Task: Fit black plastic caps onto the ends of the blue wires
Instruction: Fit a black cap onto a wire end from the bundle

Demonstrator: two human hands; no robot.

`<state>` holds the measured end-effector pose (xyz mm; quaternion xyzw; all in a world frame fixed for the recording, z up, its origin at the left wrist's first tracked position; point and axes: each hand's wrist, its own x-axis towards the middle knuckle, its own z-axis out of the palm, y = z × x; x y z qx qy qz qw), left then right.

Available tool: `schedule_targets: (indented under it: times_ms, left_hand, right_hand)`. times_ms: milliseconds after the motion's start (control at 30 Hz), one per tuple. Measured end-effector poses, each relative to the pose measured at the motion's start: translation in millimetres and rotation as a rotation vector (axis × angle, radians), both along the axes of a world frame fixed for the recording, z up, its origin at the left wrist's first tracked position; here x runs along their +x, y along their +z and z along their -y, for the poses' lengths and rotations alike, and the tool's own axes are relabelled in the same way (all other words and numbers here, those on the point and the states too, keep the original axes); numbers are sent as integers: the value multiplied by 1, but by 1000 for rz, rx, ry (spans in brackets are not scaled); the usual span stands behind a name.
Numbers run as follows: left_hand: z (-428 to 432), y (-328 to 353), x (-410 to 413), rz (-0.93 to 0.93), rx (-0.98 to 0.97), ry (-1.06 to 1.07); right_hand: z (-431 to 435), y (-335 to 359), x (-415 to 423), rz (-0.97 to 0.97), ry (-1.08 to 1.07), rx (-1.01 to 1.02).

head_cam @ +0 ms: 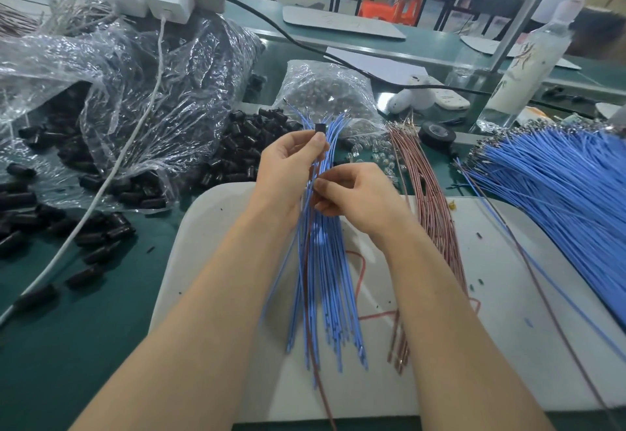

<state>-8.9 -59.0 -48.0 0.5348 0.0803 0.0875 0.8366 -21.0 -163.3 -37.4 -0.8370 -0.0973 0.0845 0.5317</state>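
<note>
The left hand (291, 163) pinches a cap (320, 127) in its fingers, up by the wire tips. The right hand (355, 197) pinches the blue wires (321, 278) lower down, over the bench (101, 329). I see no capped wire, so lots is left.

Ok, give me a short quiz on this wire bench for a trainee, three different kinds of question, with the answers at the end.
1. True or false: the left hand holds a black cap.
2. The loose pile of caps lies: A left of the hands, B right of the hands, C on the white board.
3. What colour is the wire bundle that the right hand pinches?
Key: 1 true; 2 A; 3 blue.
</note>
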Motion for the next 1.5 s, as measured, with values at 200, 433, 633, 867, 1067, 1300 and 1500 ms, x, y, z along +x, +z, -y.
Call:
schedule_targets:
  times_ms: [200,433,633,867,1067,1300,1500]
  left_hand:
    - [-1,-2,2,-35,25,5]
    - [-1,-7,1,121,489,90]
    - [-2,-6,1,152,638,75]
    - [-1,-6,-2,184,626,38]
    - [-1,-6,-2,205,619,31]
    - [0,-7,-3,220,661,-10]
    - [2,-6,-3,230,702,-55]
  right_hand:
    - [1,-4,3,5,6,-66]
    - [33,2,10,327,-481,-215]
    - [36,-1,18,313,-510,-445]
    - [14,-6,35,229,-436,-646]
    - [12,-9,44,144,-502,-761]
    - [19,-12,44,238,-489,-624]
    - [37,-10,41,339,-497,-490]
